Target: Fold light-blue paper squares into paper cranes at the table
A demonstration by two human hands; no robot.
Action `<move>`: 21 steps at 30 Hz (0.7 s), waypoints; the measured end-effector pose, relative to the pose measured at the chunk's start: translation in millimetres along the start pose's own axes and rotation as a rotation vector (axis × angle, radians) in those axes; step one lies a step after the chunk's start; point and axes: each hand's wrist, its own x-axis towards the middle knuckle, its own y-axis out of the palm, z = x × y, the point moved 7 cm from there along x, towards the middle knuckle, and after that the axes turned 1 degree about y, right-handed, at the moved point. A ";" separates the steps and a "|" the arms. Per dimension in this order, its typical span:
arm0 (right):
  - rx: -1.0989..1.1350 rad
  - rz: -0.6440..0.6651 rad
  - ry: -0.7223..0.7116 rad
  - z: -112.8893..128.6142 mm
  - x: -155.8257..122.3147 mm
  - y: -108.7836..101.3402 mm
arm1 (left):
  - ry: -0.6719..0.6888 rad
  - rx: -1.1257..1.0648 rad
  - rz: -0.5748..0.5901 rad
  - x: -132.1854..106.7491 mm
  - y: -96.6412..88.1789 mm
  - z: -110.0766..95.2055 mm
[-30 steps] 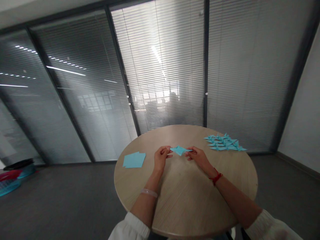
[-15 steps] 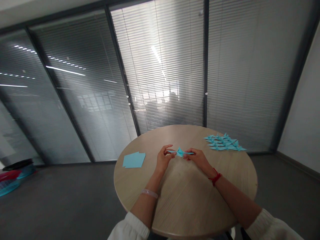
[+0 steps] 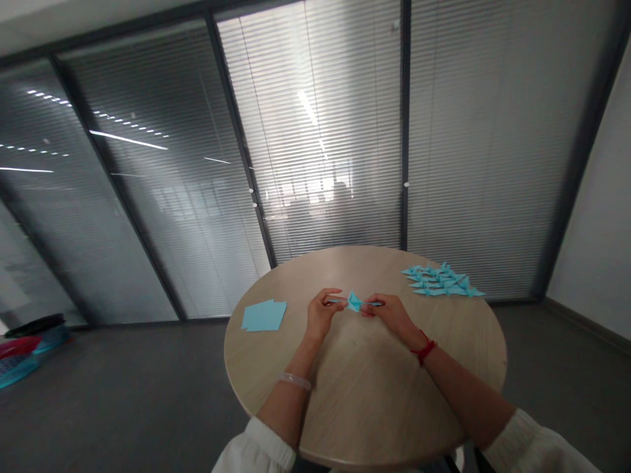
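Over the table (image 3: 374, 374), left hand (image 3: 323, 314) and right hand (image 3: 389, 313) pinch a blue origami crane (image 3: 353, 302) (between them).

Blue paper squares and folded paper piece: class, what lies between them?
The left hand, in the head view, lies between the squares and the folded piece.

Round light-wood table (image 3: 374, 420) on grey floor (image 3: 123, 387). Behind it, glass partition (image 3: 320, 131) in dark frames, fitted with slatted blinds. Far left on floor: teal basket (image 3: 14, 380), with red object (image 3: 12, 347) and black object (image 3: 34, 324) at it. Pale wall (image 3: 596, 197) at right.
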 end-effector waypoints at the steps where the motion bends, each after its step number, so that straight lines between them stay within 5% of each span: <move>1: 0.010 -0.001 0.001 0.8 -0.5 -0.1 | 0.001 -0.005 0.001 0.3 -0.2 -0.2; 11: -0.005 -0.031 -0.003 -6.7 3.4 -1.2 | 0.022 -0.024 0.013 5.1 -2.1 10.2; 15: -0.088 -0.119 -0.031 -8.2 3.7 -8.2 | -0.147 -0.216 -0.033 3.6 1.0 31.4; 21: -0.265 -0.147 -0.139 4.2 -2.7 -5.2 | -0.224 -0.269 0.118 -7.2 20.1 35.3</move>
